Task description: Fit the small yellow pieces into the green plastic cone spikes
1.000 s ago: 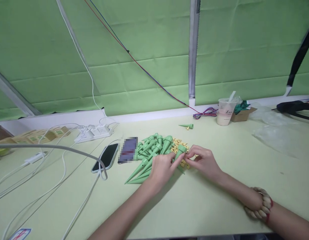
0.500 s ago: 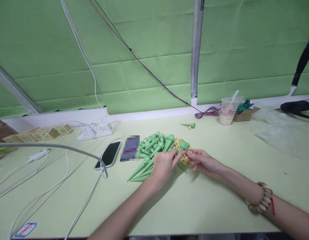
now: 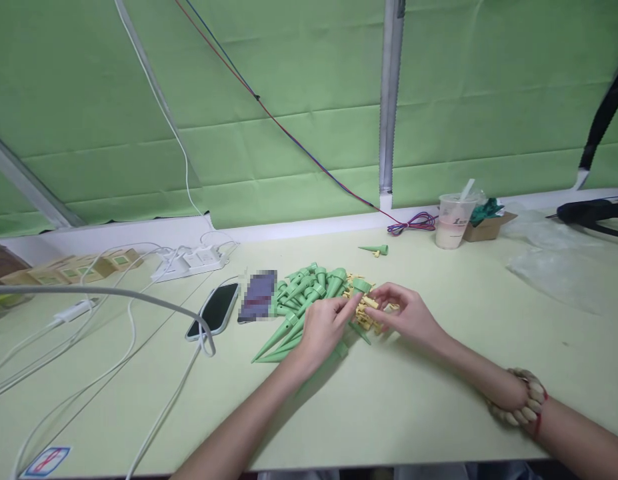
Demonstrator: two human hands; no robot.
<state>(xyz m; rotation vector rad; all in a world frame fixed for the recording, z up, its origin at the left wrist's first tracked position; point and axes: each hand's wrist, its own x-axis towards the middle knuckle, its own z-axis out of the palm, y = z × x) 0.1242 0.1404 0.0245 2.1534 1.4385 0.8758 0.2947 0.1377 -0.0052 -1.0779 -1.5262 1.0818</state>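
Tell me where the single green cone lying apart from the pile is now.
In the head view the lone green cone lies on the table behind the pile of cones, right of centre, between that pile and the drink cup.

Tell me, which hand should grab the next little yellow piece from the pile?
Probably the right hand. It rests right at the small yellow pieces, fingers spread over them, while the left hand already holds a green spike by its wide end and looks busy.
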